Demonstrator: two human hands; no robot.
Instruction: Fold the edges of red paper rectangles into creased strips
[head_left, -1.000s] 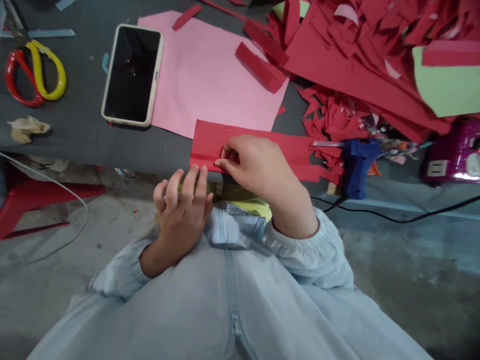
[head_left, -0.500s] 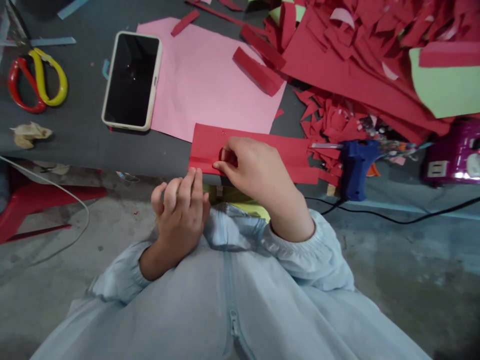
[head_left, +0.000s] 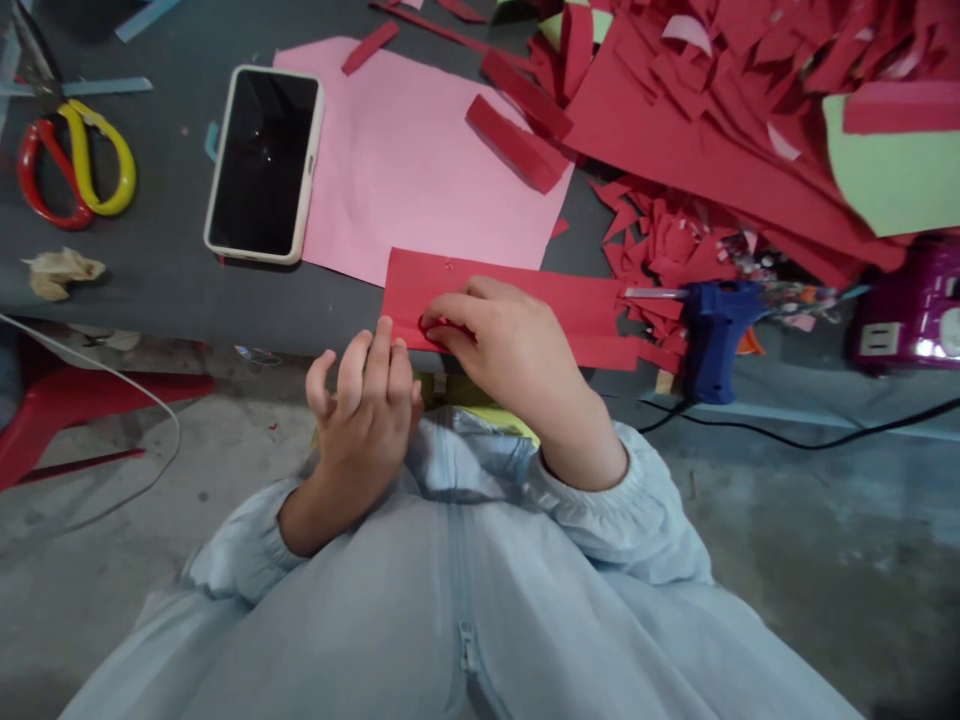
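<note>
A long red paper strip (head_left: 592, 310) lies along the table's front edge, with a crease along its lower side. My right hand (head_left: 510, 350) rests over its left half, thumb and index finger curled together at the lower edge; a small dark red bit shows by the fingertips. My left hand (head_left: 367, 420) is at the strip's lower left corner, fingertips touching the edge, the thumb mostly hidden; whether it grips the paper from below is hidden. Behind the strip lies a pink sheet (head_left: 420, 160) with red folded strips on its right part.
A phone (head_left: 264, 165) and scissors (head_left: 75, 150) lie at the left, near a crumpled beige scrap (head_left: 61, 272). A blue glue gun (head_left: 720, 335) with a black cable stands right of the strip. Red paper pieces (head_left: 690, 150) are heaped behind it, beside a purple object (head_left: 911, 310).
My right fingertips have shifted slightly left along the strip. The left hand's fingers have risen a little at the corner and spread slightly.
</note>
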